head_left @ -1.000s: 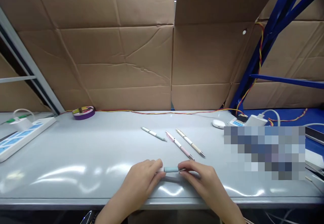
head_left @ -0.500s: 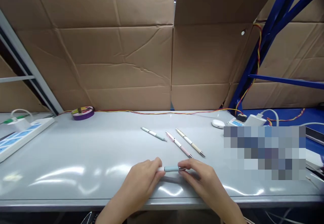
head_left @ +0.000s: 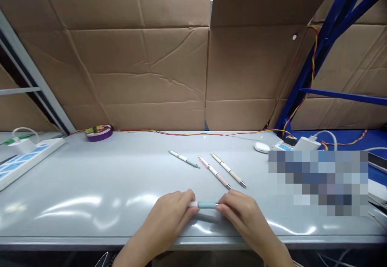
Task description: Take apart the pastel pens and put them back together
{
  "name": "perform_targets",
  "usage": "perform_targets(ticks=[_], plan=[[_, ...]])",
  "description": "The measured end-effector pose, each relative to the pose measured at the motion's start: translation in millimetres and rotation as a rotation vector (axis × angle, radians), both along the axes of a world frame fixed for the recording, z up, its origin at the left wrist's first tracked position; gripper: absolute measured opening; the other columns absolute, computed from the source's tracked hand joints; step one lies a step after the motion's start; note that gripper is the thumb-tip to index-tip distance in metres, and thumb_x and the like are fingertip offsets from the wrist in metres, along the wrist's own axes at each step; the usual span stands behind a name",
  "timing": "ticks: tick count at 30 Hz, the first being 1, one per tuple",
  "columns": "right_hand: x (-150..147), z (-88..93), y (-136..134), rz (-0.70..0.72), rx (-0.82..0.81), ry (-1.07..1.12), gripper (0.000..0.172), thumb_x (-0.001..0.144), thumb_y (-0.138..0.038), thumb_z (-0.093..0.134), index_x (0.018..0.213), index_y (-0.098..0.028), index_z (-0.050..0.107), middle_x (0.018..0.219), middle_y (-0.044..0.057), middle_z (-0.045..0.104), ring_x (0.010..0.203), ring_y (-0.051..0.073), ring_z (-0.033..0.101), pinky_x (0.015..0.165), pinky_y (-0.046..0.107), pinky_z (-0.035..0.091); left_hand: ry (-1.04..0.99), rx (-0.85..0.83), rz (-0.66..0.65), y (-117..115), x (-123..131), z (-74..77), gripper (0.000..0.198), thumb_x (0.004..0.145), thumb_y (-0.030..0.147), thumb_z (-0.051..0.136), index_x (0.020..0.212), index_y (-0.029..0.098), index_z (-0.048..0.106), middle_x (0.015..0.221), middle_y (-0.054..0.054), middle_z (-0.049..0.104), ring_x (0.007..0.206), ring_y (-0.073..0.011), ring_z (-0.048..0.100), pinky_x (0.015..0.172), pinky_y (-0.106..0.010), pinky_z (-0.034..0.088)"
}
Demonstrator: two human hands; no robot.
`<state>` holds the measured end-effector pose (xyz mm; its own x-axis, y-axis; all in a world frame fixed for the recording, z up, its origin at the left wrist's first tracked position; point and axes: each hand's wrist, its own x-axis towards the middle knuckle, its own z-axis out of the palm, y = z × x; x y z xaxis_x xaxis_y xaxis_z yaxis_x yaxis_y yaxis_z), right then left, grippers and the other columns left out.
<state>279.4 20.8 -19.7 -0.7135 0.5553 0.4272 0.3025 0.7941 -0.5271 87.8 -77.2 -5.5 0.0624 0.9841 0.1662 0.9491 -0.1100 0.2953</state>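
The left hand (head_left: 172, 212) pinches the white end of a blue-and-white pen (head_left: 207, 205), while the right hand (head_left: 243, 210) grips its right tip between thumb and fingers, the pen lying level at the near middle of the gray table (head_left: 127, 178). Farther off lie a green-and-white pen (head_left: 184, 159) to the left, then a pink-and-white pen (head_left: 214, 172) and a beige-and-white pen (head_left: 229, 170) to the right.

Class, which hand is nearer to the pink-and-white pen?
Right: the right hand is close by the tip of the pink-and-white pen; the left hand is farther off, to its left.
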Motion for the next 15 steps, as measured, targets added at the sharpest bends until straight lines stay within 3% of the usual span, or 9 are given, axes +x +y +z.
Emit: perform_targets(ticks=[2,6,8,11,15], plan=[[0.0,0.4,-0.2,-0.009,0.032,-0.023,0.037,0.093,-0.033,0.040,0.062,-0.019,0.055,0.056,-0.001,0.054,0.055,0.013,0.051,0.052,0.024,0.038,-0.009,0.000,-0.006,-0.7,0.2,0.3,0.022,0.096,0.033,0.032,0.084,0.021,0.047,0.074,0.001,0.059,0.067,-0.0176,0.055,0.058,-0.026,0.038],[-0.3,1.5,-0.9,0.033,0.003,0.071,0.014,0.088,-0.033,0.053,0.089,-0.021,0.059,0.077,0.001,0.063,0.069,0.015,0.057,0.062,0.024,0.044,-0.011,0.023,-0.004,-2.0,0.4,-0.7,0.021,0.095,0.031,0.033,0.083,0.021,0.047,0.073,0.001,0.058,0.066,-0.0170,0.054,0.057,-0.026,0.038],[-0.8,0.7,-0.9,0.048,-0.011,0.092,0.011,0.088,-0.030,0.053,0.086,-0.021,0.057,0.076,0.001,0.063,0.069,0.014,0.058,0.062,0.023,0.044,0.008,0.044,-0.015,-2.1,0.6,-1.3,0.022,0.095,0.030,0.034,0.081,0.020,0.046,0.072,0.001,0.057,0.065,-0.0167,0.053,0.056,-0.026,0.037],[-2.6,-1.8,-0.4,0.006,-0.013,0.040,0.016,0.089,-0.030,0.051,0.076,-0.020,0.053,0.071,-0.001,0.060,0.064,0.013,0.056,0.058,0.022,0.041,0.041,0.090,-0.034,-1.8,1.1,-2.1,0.021,0.095,0.028,0.035,0.080,0.020,0.047,0.073,0.001,0.056,0.065,-0.0166,0.053,0.055,-0.025,0.037],[-6.2,-8.0,1.9,-0.063,0.125,-0.029,0.036,0.094,-0.035,0.038,0.062,-0.019,0.045,0.058,-0.002,0.052,0.052,0.012,0.048,0.049,0.022,0.034,0.152,0.230,-0.095,-2.0,2.3,-4.9,0.023,0.095,0.026,0.035,0.078,0.019,0.049,0.070,0.000,0.054,0.062,-0.0177,0.050,0.054,-0.027,0.035]])
